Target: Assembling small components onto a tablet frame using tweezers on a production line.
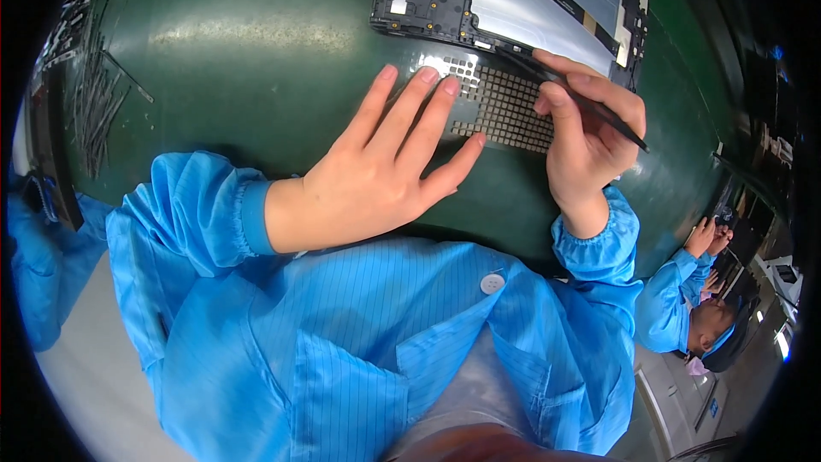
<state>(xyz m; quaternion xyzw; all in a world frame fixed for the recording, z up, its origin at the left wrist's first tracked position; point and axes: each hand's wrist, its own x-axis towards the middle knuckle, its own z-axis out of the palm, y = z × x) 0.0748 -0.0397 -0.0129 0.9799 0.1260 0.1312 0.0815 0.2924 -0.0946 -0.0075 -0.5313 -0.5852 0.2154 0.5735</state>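
Left hand point(363, 167) palm down and spread, fingers toward the far side of the green, smooth-topped bench point(256, 94) — nothing visible in its grasp. Index fingertip and thumb at the left margin of the sheet of small dull-grey square pads on clear film point(516, 107); pressing or merely resting, impossible to tell.

Just right of those fingertips, the sheet: flat on the bench, between the two hands, with bare film toward its left side. About as broad as deep in this bent view, so no sure long axis.

Beyond it, toward the bench's far edge, the black-framed flat device with silver metal panels point(522, 13): long axis left to right, right end slanting toward the bench's near edge.

Farther right, the slim black tweezers-like tool point(596, 108), pinched between thumb and index finger of the right hand point(590, 137), the nearer hand to the device. Long axis diagonal — tip leftward and away, rear end toward the bench's near right corner. Apparently decisive: tip against the device's near edge, just beyond the sheet; touching or slightly above, not clear.
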